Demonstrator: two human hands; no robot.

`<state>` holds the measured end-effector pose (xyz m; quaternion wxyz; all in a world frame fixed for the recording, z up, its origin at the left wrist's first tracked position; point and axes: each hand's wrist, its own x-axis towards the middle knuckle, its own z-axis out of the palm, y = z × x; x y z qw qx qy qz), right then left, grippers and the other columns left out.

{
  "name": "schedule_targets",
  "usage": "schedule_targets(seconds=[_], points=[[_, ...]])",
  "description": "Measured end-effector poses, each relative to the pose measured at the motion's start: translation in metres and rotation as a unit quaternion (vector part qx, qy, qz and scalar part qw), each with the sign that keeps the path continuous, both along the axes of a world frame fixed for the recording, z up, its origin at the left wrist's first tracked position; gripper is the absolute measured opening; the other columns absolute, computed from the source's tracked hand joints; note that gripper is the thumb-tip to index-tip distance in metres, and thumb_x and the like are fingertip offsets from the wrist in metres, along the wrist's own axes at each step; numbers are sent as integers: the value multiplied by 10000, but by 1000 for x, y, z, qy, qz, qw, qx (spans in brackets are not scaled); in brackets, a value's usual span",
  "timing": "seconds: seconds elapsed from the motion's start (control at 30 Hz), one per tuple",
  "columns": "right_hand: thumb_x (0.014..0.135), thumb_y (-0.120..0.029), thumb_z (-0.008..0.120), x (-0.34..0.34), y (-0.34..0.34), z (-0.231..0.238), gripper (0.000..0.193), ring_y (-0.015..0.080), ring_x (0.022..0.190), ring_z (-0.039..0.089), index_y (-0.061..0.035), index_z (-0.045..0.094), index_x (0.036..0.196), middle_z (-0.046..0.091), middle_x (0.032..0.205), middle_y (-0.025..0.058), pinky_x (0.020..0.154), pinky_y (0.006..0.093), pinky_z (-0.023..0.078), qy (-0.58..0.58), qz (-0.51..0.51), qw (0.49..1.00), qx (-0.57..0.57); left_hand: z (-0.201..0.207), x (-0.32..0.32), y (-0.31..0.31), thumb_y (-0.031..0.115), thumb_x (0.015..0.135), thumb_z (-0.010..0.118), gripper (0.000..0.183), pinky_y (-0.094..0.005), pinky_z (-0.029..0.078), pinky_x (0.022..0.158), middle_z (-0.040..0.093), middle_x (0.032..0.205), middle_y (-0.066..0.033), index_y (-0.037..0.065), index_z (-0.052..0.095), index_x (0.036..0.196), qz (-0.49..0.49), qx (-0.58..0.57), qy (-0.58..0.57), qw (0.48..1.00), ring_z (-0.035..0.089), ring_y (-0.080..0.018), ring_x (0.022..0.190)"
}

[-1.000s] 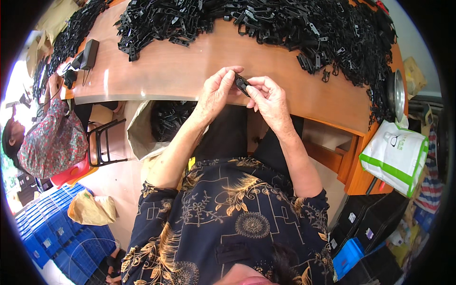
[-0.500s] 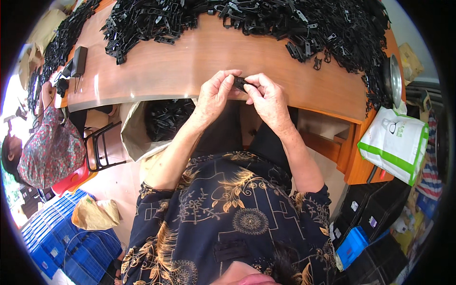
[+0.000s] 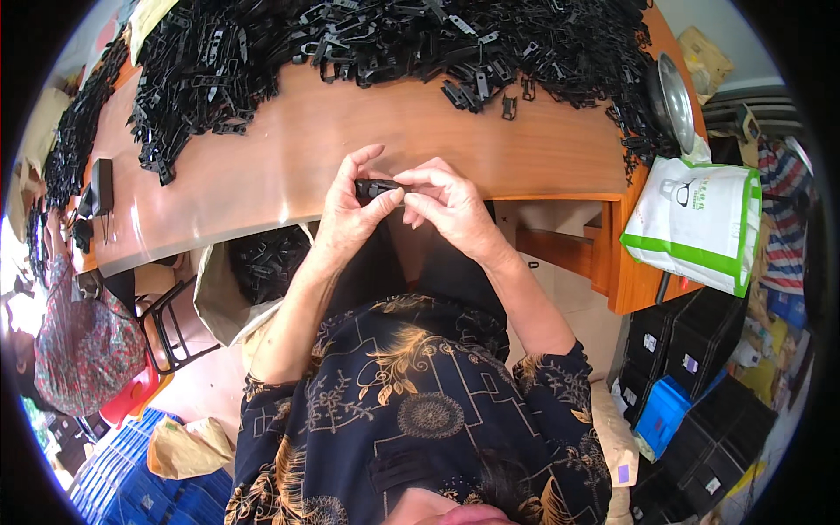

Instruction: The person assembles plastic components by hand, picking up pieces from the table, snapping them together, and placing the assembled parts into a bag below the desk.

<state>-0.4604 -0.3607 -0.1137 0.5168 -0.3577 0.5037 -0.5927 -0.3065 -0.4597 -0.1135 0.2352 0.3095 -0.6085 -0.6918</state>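
Observation:
Above the table's near edge, a small, narrow black plastic part (image 3: 374, 187) is held up between my two hands. My left hand (image 3: 344, 210) grips it between thumb and fingers, the index finger raised behind it. My right hand (image 3: 451, 208) pinches at the part's right end, thumb and index finger close together there; its fingertips partly hide that end. Beyond my hands, a large heap of similar black plastic parts (image 3: 367, 44) covers the far side of the wooden table (image 3: 306, 131).
More black parts fill an open sack (image 3: 210, 293) below the table edge. A metal bowl (image 3: 674, 101) leans at right, above a white-green bag (image 3: 691, 227). Another person in a floral top (image 3: 87, 350) sits at left near blue crates (image 3: 131, 490). Black boxes (image 3: 704, 332) stand at lower right.
The view has shifted, so the table and heap sit further left. My fingers have changed position on the black part, which now lies more level, with more of it visible by my left hand.

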Motion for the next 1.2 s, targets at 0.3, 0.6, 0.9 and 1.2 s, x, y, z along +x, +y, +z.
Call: schedule_targets(seconds=[0.3, 0.6, 0.9, 1.2], points=[[920, -44, 654, -27, 4, -4, 231, 86, 654, 579, -32, 580, 1139, 591, 911, 48, 544, 213, 480, -89, -60, 991, 78, 6, -38, 9, 106, 893, 714, 556, -228, 504, 722, 601, 883, -14, 70, 439, 1375, 38, 168, 91, 981, 590, -79, 819], [786, -189, 809, -91, 6, -1, 371, 148, 786, 607, -43, 618, 1068, 556, 1001, 62, 666, 292, 506, 320, -220, 916, 104, 0, -107, -42, 182, 962, 626, 208, -292, 502, 530, 598, 670, -59, 48, 509, 852, 3, 28, -35, 999, 615, -150, 596], [847, -257, 711, -134, -18, -13, 224, 329, 841, 636, -96, 630, 979, 587, 979, 85, 691, 462, 517, 624, -233, 735, 126, 9, -135, -71, 64, 836, 658, 261, -471, 524, 732, 578, 1007, -156, 68, 582, 1086, -135, -517, -227, 814, 625, -400, 845], [861, -185, 676, -126, -10, -18, 94, 293, 891, 614, -97, 654, 885, 596, 953, 61, 722, 432, 515, 663, -253, 697, 97, -14, -77, -68, 151, 839, 741, 191, -316, 480, 539, 611, 772, -72, 55, 575, 838, -94, -242, -124, 958, 598, -216, 608]])
